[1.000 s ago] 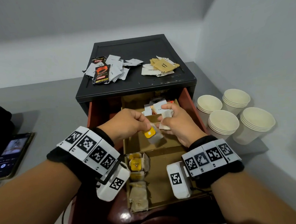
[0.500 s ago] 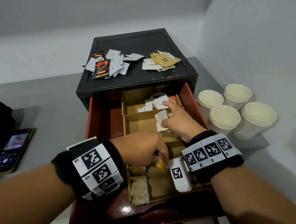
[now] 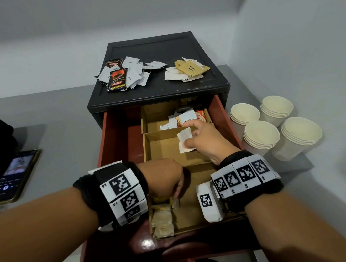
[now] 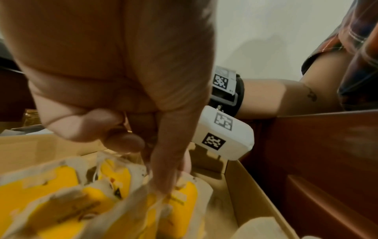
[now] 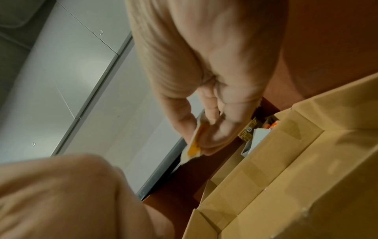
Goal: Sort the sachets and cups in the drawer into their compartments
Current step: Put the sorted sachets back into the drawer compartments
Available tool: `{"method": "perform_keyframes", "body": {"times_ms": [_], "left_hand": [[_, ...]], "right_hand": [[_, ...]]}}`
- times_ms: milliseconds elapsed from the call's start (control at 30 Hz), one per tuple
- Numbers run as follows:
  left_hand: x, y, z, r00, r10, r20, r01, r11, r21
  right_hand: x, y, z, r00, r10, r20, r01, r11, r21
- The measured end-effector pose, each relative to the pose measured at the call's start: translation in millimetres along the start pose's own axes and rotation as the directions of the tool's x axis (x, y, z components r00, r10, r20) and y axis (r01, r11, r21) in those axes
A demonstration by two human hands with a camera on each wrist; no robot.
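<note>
Black cabinet sits beyond both hands, its red drawer pulled out under them; a cardboard divider insert splits the drawer into compartments. Four stacks of paper cups stand right of the right hand, outside the drawer, not yet sorted. Two loose sachet piles lie on the cabinet top, well past the fingertips. Far compartment, just beyond the right hand, holds white creamer sachets. Right hand is over the middle compartment, thumb and fingers pinching a tea bag, pale paper with a yellow tag per the right wrist view. Left hand is down in the near compartment; the left wrist view shows its fingers curled onto a yellow-tagged tea bag that touches the other tea bags already lying there; whether it grips or is letting go, can't tell. Step in hand, my read: tea bags go into the near compartment, one by one. Next move likely needs the left hand to let go and clear out, then the right to bring its bag back toward the wrist-side compartment. Cups and top piles remain.
</note>
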State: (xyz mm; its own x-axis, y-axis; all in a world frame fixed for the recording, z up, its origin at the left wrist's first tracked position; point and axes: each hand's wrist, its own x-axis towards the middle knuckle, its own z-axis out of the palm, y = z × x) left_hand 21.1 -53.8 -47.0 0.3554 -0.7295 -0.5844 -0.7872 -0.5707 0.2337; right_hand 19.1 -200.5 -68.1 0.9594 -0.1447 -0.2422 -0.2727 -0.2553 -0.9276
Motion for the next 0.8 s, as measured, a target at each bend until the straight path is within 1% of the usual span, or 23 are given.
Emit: {"method": "perform_keyframes", "body": {"times_ms": [100,233,333,400,433,467,500,567,633,700,800], "left_hand": [[-2,1,-2,0.999,-0.012,0.033,0.012,1.0,-0.003],[-6,-3,-6,0.998,-0.06,0.014,0.061,0.997,-0.057],[-10,-9,-12,0.995,-0.09,-0.034,0.086,0.991,-0.106],[-11,-12,-17,0.986,-0.123,-0.112,0.11,0.986,-0.122],[-11,-14,-20,0.973,-0.149,-0.177,0.126,0.983,-0.135],[-10,-16,-23,0.948,-0.182,-0.261,0.144,0.977,-0.159],[-11,-16,-25,0.911,-0.225,-0.346,0.165,0.967,-0.196],[-11,-17,-29,0.818,-0.291,-0.495,0.17,0.946,-0.276],[-10,-17,-30,0.752,-0.298,-0.588,0.131,0.942,-0.309],[-11,-13,-31,0.727,-0.261,-0.634,0.082,0.951,-0.298],[-9,-9,-31,0.738,-0.225,-0.637,0.069,0.963,-0.26]], "right_hand": [[-1,0,0,1.0,-0.006,0.007,0.006,1.0,0.009],[-1,-1,-1,1.0,-0.01,0.003,0.01,1.0,0.019],[-1,-1,0,1.0,-0.005,-0.023,0.005,1.0,0.013],[0,0,0,0.999,-0.002,-0.037,0.002,1.0,0.016],[0,0,-1,0.999,-0.006,-0.041,0.007,1.0,0.025],[-1,-1,-1,0.999,-0.017,-0.041,0.019,0.999,0.037],[-2,-1,-2,0.999,-0.033,-0.039,0.035,0.998,0.054],[-3,-2,-3,0.998,-0.057,-0.027,0.059,0.994,0.097],[-5,-4,-2,0.998,-0.062,-0.002,0.062,0.988,0.142],[-6,-7,-1,0.999,-0.051,0.021,0.046,0.98,0.195],[-8,-10,-1,0.997,-0.035,0.07,0.013,0.957,0.289]]}}
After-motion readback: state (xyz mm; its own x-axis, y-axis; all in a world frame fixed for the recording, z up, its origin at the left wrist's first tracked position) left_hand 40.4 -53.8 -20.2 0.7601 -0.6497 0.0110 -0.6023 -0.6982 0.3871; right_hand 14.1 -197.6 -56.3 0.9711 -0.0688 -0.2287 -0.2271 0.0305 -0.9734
